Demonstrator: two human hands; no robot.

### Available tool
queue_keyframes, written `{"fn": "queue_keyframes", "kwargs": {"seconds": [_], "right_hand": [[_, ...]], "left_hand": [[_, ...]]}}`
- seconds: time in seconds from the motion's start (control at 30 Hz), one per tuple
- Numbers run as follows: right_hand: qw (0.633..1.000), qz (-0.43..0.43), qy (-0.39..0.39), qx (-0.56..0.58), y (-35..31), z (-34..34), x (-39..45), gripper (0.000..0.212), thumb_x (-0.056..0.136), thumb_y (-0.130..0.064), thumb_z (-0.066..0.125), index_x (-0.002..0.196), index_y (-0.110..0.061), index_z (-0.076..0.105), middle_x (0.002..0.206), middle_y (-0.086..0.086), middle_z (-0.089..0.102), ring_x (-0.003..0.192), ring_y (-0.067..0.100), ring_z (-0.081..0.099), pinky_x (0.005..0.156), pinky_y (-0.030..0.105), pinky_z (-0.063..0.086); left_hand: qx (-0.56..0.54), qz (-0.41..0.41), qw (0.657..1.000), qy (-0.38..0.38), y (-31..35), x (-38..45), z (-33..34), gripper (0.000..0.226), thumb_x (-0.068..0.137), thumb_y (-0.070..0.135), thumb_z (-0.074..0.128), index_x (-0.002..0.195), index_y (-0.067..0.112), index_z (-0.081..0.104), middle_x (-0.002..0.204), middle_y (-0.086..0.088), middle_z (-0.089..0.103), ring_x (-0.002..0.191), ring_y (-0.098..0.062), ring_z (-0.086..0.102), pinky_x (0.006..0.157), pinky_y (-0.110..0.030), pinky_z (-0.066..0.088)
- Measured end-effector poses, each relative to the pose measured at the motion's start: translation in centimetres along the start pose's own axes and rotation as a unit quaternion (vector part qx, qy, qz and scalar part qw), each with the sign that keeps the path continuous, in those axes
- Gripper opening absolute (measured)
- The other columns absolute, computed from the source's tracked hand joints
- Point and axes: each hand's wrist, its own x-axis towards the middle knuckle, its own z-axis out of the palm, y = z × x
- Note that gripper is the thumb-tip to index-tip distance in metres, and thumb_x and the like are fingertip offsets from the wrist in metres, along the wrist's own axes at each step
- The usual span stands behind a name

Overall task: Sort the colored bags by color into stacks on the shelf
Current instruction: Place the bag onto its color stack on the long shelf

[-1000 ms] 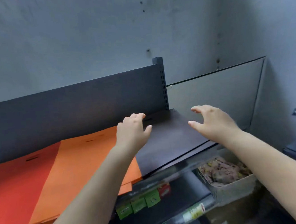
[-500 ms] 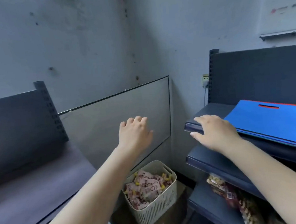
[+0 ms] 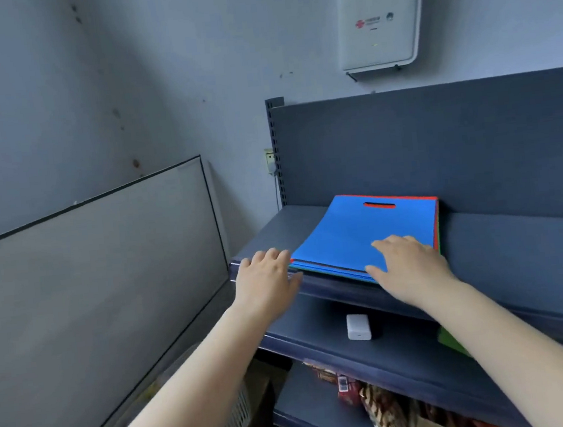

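On the shelf: blue-topped bag stack; right hand flat on it, left hand released beside.

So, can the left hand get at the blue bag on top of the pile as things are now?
Probably yes. The left hand is open beside the near left corner of the blue bag, with nothing between them. The right hand lies on the bag's front edge, away from that corner.

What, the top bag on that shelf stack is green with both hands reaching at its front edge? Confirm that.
Not quite. The head view shows the top bag is blue, not green. The rest stands: the left hand and right hand both reach at the stack's front edge on the shelf.
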Motion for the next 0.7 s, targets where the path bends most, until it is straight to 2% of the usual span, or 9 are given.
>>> {"fn": "queue_keyframes", "kwargs": {"seconds": [0.2, 0.33, 0.47, 0.6, 0.7], "right_hand": [[0.994, 0.081, -0.041, 0.053, 3.6, 3.3, 1.9, 0.049, 0.098, -0.045, 0.041, 0.136, -0.015, 0.044, 0.134, 0.003, 0.048, 0.125, 0.023, 0.043, 0.096, 0.033, 0.04], [0.987, 0.131, -0.038, 0.08, 5.0, 4.4, 3.0, 0.048, 0.097, -0.044, 0.044, 0.134, -0.013, 0.048, 0.13, 0.004, 0.052, 0.125, 0.022, 0.044, 0.097, 0.032, 0.04], [0.974, 0.205, -0.013, 0.095, 6.1, 5.1, 3.7, 0.047, 0.093, -0.044, 0.051, 0.125, -0.01, 0.054, 0.123, 0.004, 0.053, 0.119, 0.023, 0.045, 0.093, 0.033, 0.041], [0.94, 0.311, 0.0, 0.137, 7.2, 5.2, 4.0, 0.054, 0.085, -0.048, 0.063, 0.116, -0.005, 0.055, 0.116, 0.008, 0.052, 0.107, 0.026, 0.051, 0.078, 0.032, 0.04], [0.915, 0.353, 0.02, 0.195, 7.8, 5.0, 3.9, 0.042, 0.081, -0.041, 0.071, 0.102, -0.006, 0.058, 0.103, 0.006, 0.062, 0.091, 0.024, 0.054, 0.062, 0.03, 0.036]], "left_hand": [[-0.046, 0.041, 0.998, -0.031, 2.0, 5.3, 4.3, 0.047, 0.098, 0.047, 0.035, 0.138, 0.023, 0.041, 0.137, 0.004, 0.049, 0.126, -0.02, 0.043, 0.098, -0.033, 0.032], [-0.068, 0.061, 0.994, -0.051, 2.2, 8.7, 6.8, 0.049, 0.098, 0.049, 0.033, 0.14, 0.025, 0.041, 0.141, 0.008, 0.046, 0.129, -0.018, 0.041, 0.1, -0.033, 0.028], [-0.128, 0.095, 0.985, -0.067, 2.8, 11.0, 9.0, 0.044, 0.096, 0.049, 0.037, 0.132, 0.026, 0.051, 0.138, 0.012, 0.05, 0.129, -0.013, 0.04, 0.101, -0.03, 0.026], [-0.181, 0.119, 0.974, -0.061, 3.1, 12.2, 9.8, 0.046, 0.094, 0.051, 0.041, 0.131, 0.026, 0.054, 0.139, 0.011, 0.05, 0.131, -0.01, 0.04, 0.105, -0.028, 0.024], [-0.181, 0.147, 0.971, -0.061, 3.4, 12.5, 10.0, 0.05, 0.094, 0.054, 0.041, 0.136, 0.028, 0.05, 0.144, 0.011, 0.045, 0.134, -0.008, 0.035, 0.108, -0.027, 0.02]]}}
